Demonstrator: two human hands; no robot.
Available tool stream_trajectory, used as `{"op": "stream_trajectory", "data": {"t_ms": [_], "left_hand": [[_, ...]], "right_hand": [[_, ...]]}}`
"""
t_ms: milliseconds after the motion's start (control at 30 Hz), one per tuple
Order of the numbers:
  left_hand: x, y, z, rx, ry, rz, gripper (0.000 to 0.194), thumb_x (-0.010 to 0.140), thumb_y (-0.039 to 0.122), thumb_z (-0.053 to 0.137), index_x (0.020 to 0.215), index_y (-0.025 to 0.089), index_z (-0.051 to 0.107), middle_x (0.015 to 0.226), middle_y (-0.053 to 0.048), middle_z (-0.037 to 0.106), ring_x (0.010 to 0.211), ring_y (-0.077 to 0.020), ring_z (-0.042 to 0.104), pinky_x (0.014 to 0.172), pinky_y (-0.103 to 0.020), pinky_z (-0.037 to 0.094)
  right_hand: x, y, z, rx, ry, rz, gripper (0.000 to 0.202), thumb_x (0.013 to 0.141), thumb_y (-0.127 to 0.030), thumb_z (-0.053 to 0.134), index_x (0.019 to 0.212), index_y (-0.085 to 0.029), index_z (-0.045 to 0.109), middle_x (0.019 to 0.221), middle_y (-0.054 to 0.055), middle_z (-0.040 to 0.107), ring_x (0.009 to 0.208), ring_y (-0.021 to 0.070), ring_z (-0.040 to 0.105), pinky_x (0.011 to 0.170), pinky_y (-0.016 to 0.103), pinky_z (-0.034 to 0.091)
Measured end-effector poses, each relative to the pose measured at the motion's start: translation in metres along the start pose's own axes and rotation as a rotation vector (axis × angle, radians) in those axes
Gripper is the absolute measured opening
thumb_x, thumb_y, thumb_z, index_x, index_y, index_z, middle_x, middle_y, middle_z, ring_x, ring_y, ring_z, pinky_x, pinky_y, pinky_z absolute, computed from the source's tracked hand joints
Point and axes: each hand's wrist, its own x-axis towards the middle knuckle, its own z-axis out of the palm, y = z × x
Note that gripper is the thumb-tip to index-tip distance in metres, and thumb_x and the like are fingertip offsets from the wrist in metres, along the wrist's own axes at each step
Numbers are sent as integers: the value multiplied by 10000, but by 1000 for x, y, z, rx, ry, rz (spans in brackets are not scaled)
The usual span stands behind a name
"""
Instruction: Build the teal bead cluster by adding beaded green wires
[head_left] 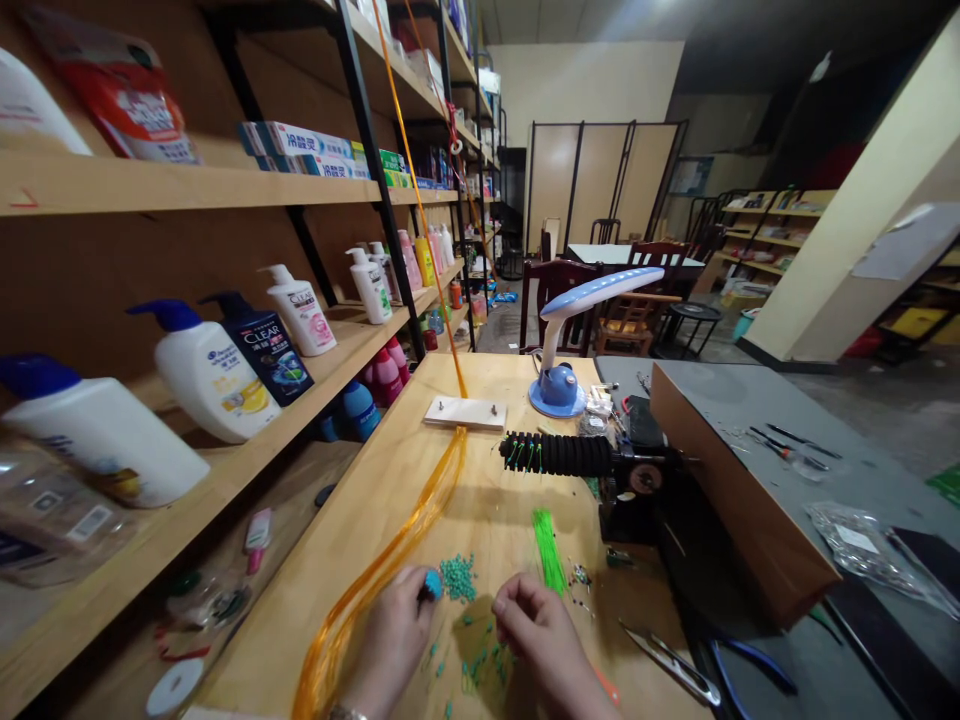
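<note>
My left hand [399, 630] is closed at the wooden table's front, its fingertips beside a pile of small turquoise beads [457, 577]. A small blue rounded thing [432, 584] shows at those fingertips; I cannot tell whether it is held or worn on a finger. To the right, my right hand [541, 632] has thumb and forefinger pinched together. Whatever sits in that pinch is too small to see. Between and below the hands lie loose green pieces [484, 665], some with thin tails. A bundle of bright green strands [550, 552] lies just beyond my right hand.
Orange threads [409, 530] run from under a white clamp plate [465, 413] past my left wrist. A black ridged roller [559, 455] with green ties juts over the table. Behind stands a blue lamp [557, 390]. Pliers [750, 670] and scissors-like tool [667, 660] lie right; bottle shelves [300, 420] line the left.
</note>
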Motion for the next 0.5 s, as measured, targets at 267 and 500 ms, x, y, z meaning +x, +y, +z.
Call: {"op": "stream_trajectory", "data": {"t_ms": [267, 500], "left_hand": [[-5, -6, 2, 203, -8, 42, 255, 817, 82, 472, 898, 201, 684, 901, -86, 723, 823, -254, 700, 699, -311, 509], [-7, -4, 1, 213, -21, 26, 295, 791, 45, 438, 851, 209, 677, 871, -82, 708, 800, -250, 687, 676, -308, 483]], "right_hand": [[-2, 6, 2, 62, 0, 55, 518, 633, -661, 753, 671, -199, 521, 498, -65, 529, 418, 56, 336, 437, 202, 232], [-2, 7, 3, 100, 9, 64, 557, 605, -690, 771, 670, -198, 518, 490, -73, 518, 410, 49, 322, 431, 197, 214]]}}
